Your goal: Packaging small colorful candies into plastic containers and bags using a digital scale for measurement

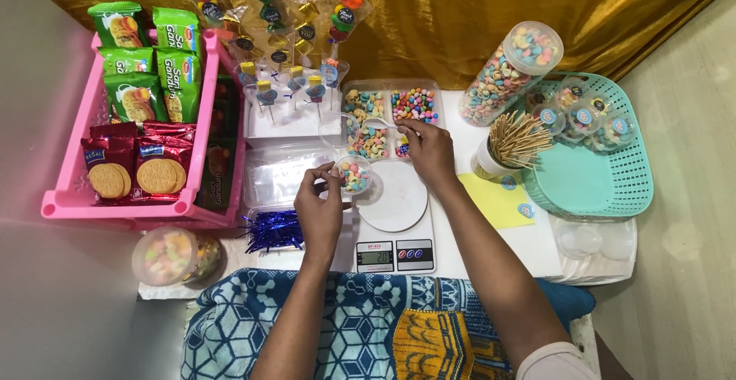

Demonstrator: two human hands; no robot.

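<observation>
Left hand (320, 210) fingers pinch small candy cup (354, 175); right hand (429, 150) extended, fingers closed over compartment tray (387, 88).

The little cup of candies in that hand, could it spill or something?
It could. The left hand pinches the small clear cup only at its rim, right at the edge of the white scale, so a tilt might scatter candies. The right hand reaches over the open divided candy tray, and its wrist might nudge the cup of wooden sticks standing close beside it.
</observation>
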